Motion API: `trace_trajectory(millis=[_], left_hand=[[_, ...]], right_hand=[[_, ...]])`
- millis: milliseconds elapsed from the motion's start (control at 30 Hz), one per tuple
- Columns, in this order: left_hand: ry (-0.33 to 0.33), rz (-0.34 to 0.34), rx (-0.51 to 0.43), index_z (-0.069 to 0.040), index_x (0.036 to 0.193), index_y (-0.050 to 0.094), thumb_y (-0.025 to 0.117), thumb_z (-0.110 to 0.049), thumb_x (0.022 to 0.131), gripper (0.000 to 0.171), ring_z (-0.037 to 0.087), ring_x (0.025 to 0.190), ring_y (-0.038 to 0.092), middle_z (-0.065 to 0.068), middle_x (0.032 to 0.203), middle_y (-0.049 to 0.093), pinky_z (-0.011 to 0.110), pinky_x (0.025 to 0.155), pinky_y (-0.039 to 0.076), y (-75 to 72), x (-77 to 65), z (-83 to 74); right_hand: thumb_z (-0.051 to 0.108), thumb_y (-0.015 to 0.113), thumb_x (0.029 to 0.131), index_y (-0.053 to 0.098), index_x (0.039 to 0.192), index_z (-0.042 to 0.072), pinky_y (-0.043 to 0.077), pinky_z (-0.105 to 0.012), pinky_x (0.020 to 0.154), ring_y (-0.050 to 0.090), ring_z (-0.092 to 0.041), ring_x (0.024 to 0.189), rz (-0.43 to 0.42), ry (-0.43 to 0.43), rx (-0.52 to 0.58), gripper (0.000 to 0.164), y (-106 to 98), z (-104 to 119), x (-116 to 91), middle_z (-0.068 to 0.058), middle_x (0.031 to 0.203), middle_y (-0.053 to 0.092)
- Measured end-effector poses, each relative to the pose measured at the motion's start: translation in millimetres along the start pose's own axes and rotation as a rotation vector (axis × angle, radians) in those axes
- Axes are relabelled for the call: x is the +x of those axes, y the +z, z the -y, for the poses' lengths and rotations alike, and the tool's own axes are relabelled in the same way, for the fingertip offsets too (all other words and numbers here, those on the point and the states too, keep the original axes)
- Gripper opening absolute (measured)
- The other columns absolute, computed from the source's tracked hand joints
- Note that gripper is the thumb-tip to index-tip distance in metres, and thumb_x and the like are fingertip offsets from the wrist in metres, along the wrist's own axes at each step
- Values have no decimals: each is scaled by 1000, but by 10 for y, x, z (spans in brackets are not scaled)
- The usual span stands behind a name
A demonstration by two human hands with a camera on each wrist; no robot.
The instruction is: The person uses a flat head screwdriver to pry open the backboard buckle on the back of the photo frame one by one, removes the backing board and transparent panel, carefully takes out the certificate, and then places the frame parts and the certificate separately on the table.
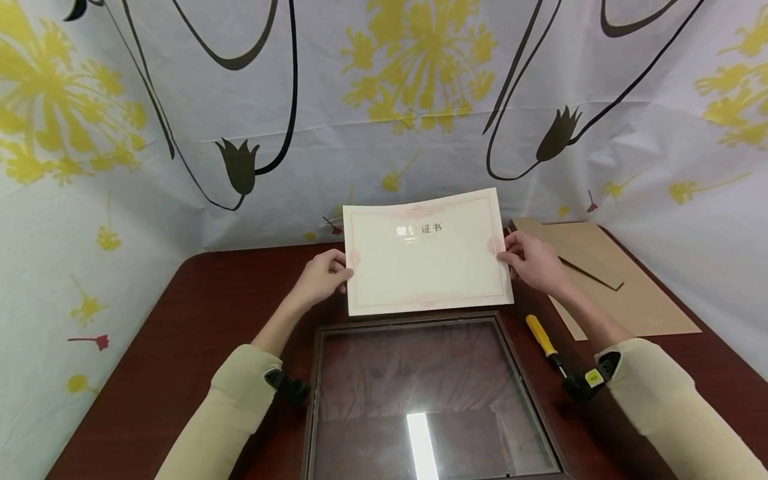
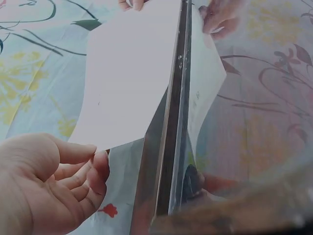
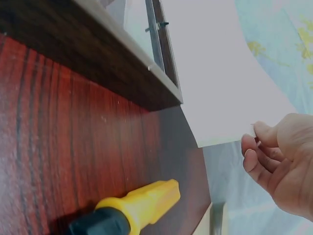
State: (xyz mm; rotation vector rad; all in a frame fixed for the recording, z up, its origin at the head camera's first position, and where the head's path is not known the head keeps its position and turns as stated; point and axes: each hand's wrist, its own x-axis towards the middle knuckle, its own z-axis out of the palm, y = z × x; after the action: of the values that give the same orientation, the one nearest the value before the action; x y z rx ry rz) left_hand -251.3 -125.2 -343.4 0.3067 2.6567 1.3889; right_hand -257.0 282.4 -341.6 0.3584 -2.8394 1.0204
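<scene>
A cream certificate (image 1: 426, 267) with a pink border and shiny printed characters is held up by both hands, beyond the far side of a picture frame. My left hand (image 1: 324, 277) pinches its left edge between thumb and fingers. On the opposite edge, my right hand (image 1: 534, 260) has the same kind of pinch. The sheet bows slightly, as the left wrist view shows on the certificate (image 2: 129, 73). Below it lies the dark-rimmed picture frame (image 1: 318, 400), its glass reflecting a bright light strip.
A yellow-handled screwdriver (image 1: 542, 335) lies right of the frame, close to my right wrist. Farther right, a brown backing board (image 1: 636, 293) rests on the dark red wooden table (image 1: 198, 347). A patterned cloth (image 1: 384, 80) hangs behind the table.
</scene>
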Motion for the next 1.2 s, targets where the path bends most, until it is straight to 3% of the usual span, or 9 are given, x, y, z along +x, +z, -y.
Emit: trace_trajectory(millis=[133,433,600,733,833,900,1000,1100,1200], left_hand=[[4,10,-14,3,126,57,59,-8,101,28,40,87,68,15,97,69,43,76,53,76,74,-72],[-11,62,89,6,131,59,61,-7,99,35,31,81,71,15,96,71,39,78,56,278,239,-206],[-28,92,128,8,131,59,60,-7,99,35,24,78,70,14,97,72,38,81,55,395,291,-221],[-23,92,167,8,123,64,59,-5,98,29,23,76,69,13,89,72,34,74,53,472,313,-229],[-14,83,200,6,105,67,58,-3,97,16,20,69,66,11,81,71,28,64,47,519,327,-232],[-17,82,211,4,92,65,58,-2,95,9,17,63,61,12,77,71,26,59,43,543,339,-229],[-30,95,219,-2,79,57,58,-1,94,15,14,58,55,12,72,69,25,55,38,562,357,-218],[-51,126,210,-3,77,54,60,-1,92,17,16,59,56,11,70,66,25,56,38,563,373,-211],[-75,160,203,3,87,61,62,-1,91,5,18,65,63,12,74,67,27,60,43,557,388,-199]], right_hand=[[11,61,102,53,114,-7,48,-30,51,61,-29,65,-3,25,-6,23,-30,-79,13,-19,89,65],[14,60,103,52,121,-12,50,-32,55,63,-33,71,35,74,-3,33,-92,-304,-13,-29,102,63],[10,62,101,54,119,-13,51,-32,58,64,-31,72,57,88,-6,30,-89,-404,-31,-30,102,64],[8,62,100,54,119,-14,52,-36,60,64,-27,71,96,91,2,30,-85,-456,-34,-29,98,65],[8,62,100,53,120,-16,52,-37,61,64,-26,72,122,98,-5,32,-92,-479,-34,-29,98,66],[9,62,100,52,119,-16,51,-36,61,63,-26,72,135,104,-18,33,-97,-494,-33,-29,98,66],[9,63,99,52,117,-16,49,-34,59,62,-24,70,148,116,-37,32,-100,-519,-33,-27,94,66],[8,64,98,53,115,-14,47,-34,58,60,-22,67,155,121,-55,30,-95,-558,-33,-22,90,66],[9,64,98,54,115,-13,46,-34,58,60,-22,66,168,135,-60,30,-87,-598,-28,-20,87,66]])
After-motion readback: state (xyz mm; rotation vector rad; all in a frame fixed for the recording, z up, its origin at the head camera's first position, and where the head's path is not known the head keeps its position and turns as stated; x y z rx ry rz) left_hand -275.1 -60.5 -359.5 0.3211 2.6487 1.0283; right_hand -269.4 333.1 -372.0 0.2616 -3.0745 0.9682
